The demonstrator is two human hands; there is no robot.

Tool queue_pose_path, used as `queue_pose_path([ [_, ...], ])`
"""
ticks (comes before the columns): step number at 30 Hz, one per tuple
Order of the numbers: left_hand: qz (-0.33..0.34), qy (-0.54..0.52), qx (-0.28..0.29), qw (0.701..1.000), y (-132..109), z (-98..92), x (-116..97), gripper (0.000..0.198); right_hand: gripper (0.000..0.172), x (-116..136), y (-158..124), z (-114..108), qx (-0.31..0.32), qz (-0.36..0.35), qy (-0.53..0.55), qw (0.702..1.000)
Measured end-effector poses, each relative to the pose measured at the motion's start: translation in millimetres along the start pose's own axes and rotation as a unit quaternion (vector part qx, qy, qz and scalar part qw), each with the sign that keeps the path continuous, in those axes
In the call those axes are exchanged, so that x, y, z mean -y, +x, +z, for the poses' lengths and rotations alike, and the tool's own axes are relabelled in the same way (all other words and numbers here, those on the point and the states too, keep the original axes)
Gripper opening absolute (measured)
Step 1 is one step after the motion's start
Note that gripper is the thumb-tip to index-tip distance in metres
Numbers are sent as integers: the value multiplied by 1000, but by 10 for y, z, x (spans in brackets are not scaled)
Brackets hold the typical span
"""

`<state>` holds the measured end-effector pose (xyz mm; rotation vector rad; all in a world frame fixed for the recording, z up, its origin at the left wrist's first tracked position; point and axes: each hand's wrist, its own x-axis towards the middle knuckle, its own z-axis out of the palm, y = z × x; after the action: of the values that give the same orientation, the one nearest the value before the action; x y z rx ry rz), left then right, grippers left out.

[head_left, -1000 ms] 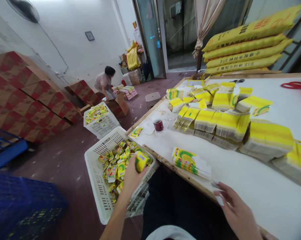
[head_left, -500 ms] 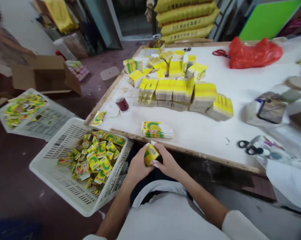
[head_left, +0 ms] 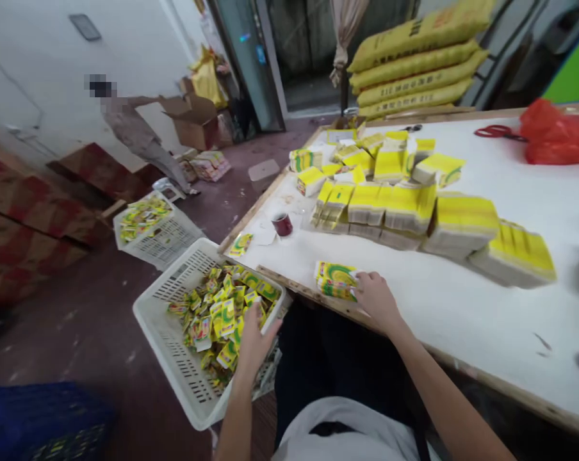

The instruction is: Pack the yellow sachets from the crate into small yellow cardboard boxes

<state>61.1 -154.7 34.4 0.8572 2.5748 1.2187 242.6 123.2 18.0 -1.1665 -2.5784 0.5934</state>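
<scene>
My left hand [head_left: 253,341] reaches over the near rim of a white slatted basket [head_left: 161,333] that holds several small yellow-green folded boxes [head_left: 222,307]; its fingers are spread and hold nothing. My right hand [head_left: 376,298] rests on the white table [head_left: 462,301], fingers curled on the right end of a small stack of flat yellow-green box blanks [head_left: 335,280] near the front edge.
Large piles of yellow flat blanks [head_left: 414,205] fill the table's middle. A dark red cup [head_left: 282,224] stands near the left edge, a red bag [head_left: 556,134] at the far right. A second basket [head_left: 150,227], red cartons and a person [head_left: 136,137] are on the floor beyond.
Half a second ago both hands held one folded box at my lap. Now that box is gone from them; the left hand is over the basket and the right has moved to the blank stack.
</scene>
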Motion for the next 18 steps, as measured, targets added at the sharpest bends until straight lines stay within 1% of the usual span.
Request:
queue_pose_path([
  [2,10,-32,35,999,-35,177,-91,62,25,62,47,69,13,9,-30,999],
  [4,21,-44,59,997,-55,291,-197,55,22,88,56,93,27,18,-45,998],
  [6,31,-55,81,995,-62,353,-319,51,19,92,51,96,33,15,-50,998],
  [9,44,-76,117,989,-64,407,-519,48,16,89,47,111,19,2,-37,999],
  [11,47,-96,140,984,-76,449,-630,46,17,87,44,126,10,4,-14,1000],
  [13,44,-126,164,977,-96,513,-695,46,16,84,33,115,11,14,21,1000],
  [15,29,-176,189,966,-112,602,-719,52,14,90,2,54,10,31,69,997],
  [17,5,-261,202,944,-104,714,-739,69,13,127,-61,-50,1,39,141,989],
  [18,-4,-317,196,928,-89,774,-764,79,13,162,-106,-109,-5,32,183,983],
])
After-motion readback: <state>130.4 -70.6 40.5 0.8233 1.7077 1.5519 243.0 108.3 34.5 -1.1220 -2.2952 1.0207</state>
